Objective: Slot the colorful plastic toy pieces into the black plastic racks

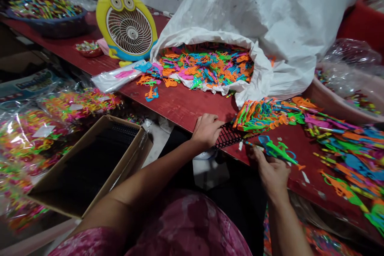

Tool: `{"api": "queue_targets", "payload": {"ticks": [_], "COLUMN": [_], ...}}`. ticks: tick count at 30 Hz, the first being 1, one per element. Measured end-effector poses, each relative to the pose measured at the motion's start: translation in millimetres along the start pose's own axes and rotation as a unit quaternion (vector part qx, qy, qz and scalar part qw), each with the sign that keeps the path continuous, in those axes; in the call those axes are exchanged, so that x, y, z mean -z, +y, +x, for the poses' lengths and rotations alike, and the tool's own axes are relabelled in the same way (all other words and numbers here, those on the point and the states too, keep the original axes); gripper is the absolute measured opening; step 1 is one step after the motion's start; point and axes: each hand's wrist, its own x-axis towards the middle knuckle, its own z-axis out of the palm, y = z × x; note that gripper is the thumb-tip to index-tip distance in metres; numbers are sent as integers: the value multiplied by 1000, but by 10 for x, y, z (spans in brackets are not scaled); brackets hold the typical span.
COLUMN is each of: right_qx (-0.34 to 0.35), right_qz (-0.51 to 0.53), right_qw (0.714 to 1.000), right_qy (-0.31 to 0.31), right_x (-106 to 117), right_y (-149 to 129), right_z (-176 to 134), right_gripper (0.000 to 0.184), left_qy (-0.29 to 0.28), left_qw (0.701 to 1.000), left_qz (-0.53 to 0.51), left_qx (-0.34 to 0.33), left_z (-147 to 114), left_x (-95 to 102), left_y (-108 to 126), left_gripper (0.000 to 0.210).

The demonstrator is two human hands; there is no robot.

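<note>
L hand [207, 131] holds rack [229, 137] at tabletop's [177, 106] near edge, prob. to steady it; R hand [272, 170] pinches toy [278, 150] nr rack-side end, prob. for control.

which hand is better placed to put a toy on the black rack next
Likely the right hand: it already holds a green-and-blue toy close beside the black rack, while the left hand seems occupied gripping the rack's left end.
</note>
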Motion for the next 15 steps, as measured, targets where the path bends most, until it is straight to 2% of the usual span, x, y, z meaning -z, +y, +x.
{"api": "queue_targets", "payload": {"ticks": [3, 8, 10, 15], "right_qx": [-22, -17, -17, -15], "right_qz": [55, 215, 271, 359], "right_qw": [998, 976, 962, 933], "right_qy": [-4, 11, 20, 20], "right_x": [2, -33, -36, -15], "right_y": [48, -2, -40, -100], "right_z": [32, 24, 12, 5], "right_gripper": [39, 28, 25, 23], "left_qy": [18, -36, -52, -78], "left_qw": [999, 991, 989, 986], "left_qz": [12, 47, 64, 87], "left_qx": [-36, -118, -121, -117], "left_z": [-94, -144, -124, -74], "left_x": [-3, -59, -73, -44], "left_y": [147, 360, 390, 348], "left_gripper": [30, 47, 49, 36]}}
